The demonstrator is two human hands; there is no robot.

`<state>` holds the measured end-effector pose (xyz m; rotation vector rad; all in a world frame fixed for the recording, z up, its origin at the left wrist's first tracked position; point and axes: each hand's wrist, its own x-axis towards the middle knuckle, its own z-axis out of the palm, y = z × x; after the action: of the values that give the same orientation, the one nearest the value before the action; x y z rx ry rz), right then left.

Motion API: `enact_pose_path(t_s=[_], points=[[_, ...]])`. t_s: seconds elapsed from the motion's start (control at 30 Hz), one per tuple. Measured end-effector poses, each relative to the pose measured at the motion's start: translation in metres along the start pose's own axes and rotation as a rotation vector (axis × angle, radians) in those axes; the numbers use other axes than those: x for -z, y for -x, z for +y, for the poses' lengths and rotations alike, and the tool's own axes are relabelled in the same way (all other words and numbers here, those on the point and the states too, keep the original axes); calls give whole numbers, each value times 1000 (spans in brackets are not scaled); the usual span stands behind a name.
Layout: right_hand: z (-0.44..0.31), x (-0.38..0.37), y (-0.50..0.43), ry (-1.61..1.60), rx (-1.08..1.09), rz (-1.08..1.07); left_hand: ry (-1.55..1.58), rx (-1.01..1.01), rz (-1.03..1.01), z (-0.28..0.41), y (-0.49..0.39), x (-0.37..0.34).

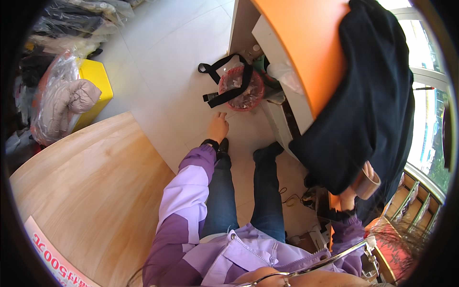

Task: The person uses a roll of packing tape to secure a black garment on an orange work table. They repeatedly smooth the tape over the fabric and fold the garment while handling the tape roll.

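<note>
My left hand (218, 127) reaches forward over the tiled floor, fingers loosely curled with nothing seen in them. Just beyond its fingertips, a black strap (237, 92) loops across a red waste basket (260, 78) lined with a clear bag. The strap's tail extends to the left of the basket, and I cannot tell whether it touches the floor. At the right, my right hand (347, 199) has a roll of brown packing tape (366, 187), its fingers passing through the ring. Black fabric (373, 97) hangs beside that hand, draped over the orange tabletop (304, 39).
A wooden tabletop (93, 172) fills the lower left, with a sign bearing writing (53, 258) on its edge. Farther left are a yellow box (98, 80), a puffy garment in plastic (80, 97) and bagged clothing (75, 21). Cables (292, 199) lie under the right-hand table.
</note>
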<state>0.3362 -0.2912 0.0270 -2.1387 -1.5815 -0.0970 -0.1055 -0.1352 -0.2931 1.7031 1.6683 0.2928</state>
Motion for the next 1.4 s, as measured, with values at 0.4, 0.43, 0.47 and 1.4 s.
enact_pose_path(t_s=[0.4,0.43,0.47,1.4], points=[[37,13,56,94,-77,-114,-643,-19,0,-65,-116,-125],[39,15,58,92,-78,-117,-652,-3,-4,-67,-119,-125],[42,18,61,91,-78,-116,-662,40,-35,-68,-121,-125],[-401,110,-53,-1562,534,-1402,1424,-824,-91,415,244,661]])
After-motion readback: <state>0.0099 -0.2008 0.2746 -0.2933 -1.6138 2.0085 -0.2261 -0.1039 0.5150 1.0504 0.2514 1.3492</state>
